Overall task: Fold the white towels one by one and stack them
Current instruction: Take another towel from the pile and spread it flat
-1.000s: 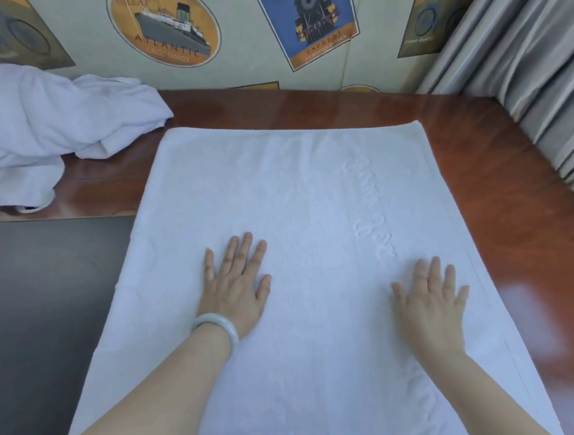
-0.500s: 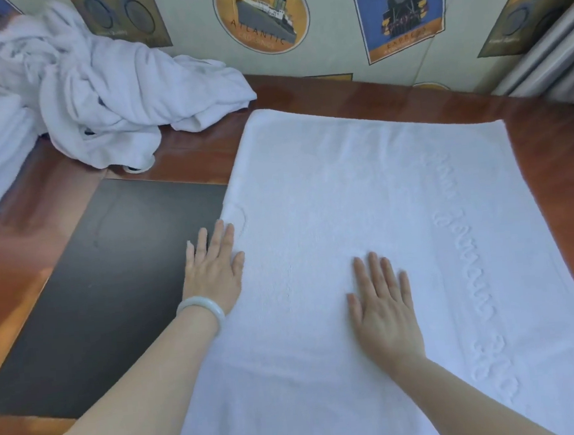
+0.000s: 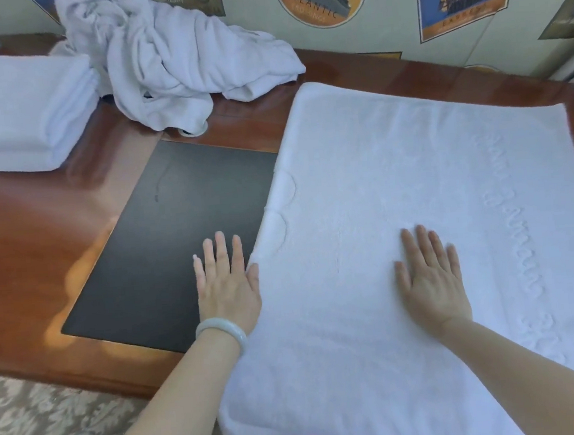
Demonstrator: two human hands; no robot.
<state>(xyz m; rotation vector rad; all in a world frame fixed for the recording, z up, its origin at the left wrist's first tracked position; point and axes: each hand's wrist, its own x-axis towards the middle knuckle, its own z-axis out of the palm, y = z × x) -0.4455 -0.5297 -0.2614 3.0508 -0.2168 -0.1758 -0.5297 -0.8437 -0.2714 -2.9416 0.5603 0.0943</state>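
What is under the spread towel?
The towel lies on the wooden table, its left edge over the black mat. The right hand rests flat on top. Anything else beneath is covered.

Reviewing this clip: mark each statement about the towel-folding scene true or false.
1. The right hand lies flat on the spread towel. True.
2. The left hand pinches a lifted corner of the spread towel. False: it lies flat on the black mat, right beside the towel's left edge.
3. Folded towels sit at the far left of the table. True.
4. The bracelet is on the right wrist. False: it is on the left wrist.
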